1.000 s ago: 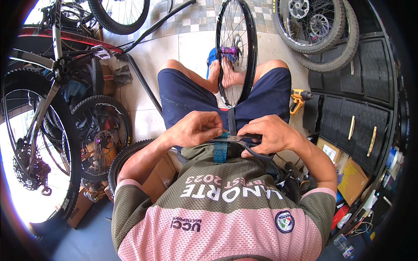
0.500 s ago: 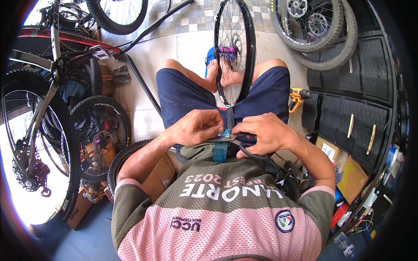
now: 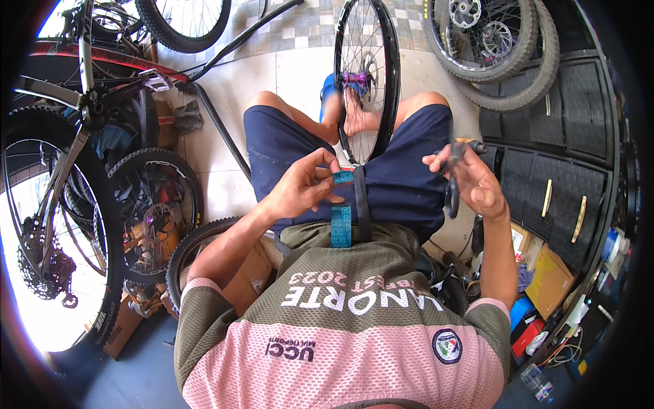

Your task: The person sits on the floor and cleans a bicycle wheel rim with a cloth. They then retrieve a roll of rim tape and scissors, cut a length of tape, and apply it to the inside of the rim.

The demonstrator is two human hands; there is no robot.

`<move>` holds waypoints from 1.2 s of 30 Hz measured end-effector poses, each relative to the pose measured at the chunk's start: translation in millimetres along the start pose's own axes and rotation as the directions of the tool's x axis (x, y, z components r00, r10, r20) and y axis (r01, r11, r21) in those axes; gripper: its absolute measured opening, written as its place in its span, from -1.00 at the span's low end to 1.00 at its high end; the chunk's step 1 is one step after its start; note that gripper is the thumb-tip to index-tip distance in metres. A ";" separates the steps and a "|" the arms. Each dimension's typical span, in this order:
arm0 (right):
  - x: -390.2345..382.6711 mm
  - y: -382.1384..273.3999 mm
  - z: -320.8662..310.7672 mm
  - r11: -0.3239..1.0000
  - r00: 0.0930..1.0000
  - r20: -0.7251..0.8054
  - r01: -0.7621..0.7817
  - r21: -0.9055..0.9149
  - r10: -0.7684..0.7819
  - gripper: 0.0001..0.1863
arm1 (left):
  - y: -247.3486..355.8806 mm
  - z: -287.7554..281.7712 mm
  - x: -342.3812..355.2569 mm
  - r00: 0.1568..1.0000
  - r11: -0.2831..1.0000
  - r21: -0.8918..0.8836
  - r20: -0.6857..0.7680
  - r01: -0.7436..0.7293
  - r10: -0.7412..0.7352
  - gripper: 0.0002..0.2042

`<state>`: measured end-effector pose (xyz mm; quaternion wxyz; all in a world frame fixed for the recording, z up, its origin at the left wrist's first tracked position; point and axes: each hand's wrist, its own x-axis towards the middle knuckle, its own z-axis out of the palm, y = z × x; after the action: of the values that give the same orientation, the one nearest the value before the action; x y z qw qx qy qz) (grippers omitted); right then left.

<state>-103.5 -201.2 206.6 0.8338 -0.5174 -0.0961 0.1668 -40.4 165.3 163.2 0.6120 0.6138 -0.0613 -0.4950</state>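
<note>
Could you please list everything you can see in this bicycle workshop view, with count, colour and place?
spoked bicycle wheel with black rim: one, black, upright between the person's knees
blue rim tape strip: one, blue, along the rim at the lap
small dark tool: one, black, in the right hand
grey-framed bicycle: one, far left
knobby tyred wheels: two, black, top right
cardboard boxes: several, brown, lower right
left hand: pinching the tape end
right hand: raised, gripping the tool

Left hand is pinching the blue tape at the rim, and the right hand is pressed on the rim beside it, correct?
Not quite. The left hand does pinch the blue tape at the rim, but the head view shows the right hand lifted off to the side, holding a dark tool.
</note>
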 end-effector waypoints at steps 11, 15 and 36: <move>26.8 14.2 33.8 0.365 0.988 -0.076 -0.021 -0.931 -0.138 -0.49 | 7.3 10.0 1.9 0.996 0.999 0.003 -0.077 0.042 -0.041 -0.74; 49.9 25.8 62.8 0.722 0.982 -0.190 -0.119 -0.681 -0.018 -0.78 | 2.0 9.6 0.9 0.996 1.000 0.000 -0.083 0.012 -0.012 -0.71; -47.8 53.3 -95.7 0.614 0.578 -0.739 -0.457 -0.644 -0.346 -0.75 | -19.3 18.6 2.3 0.984 0.983 -0.061 0.036 -0.173 0.175 -0.22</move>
<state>-125.5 -277.0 116.9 0.4556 -0.8449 0.2532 -0.1204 -62.2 155.5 150.8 0.6691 0.5777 -0.1128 -0.4537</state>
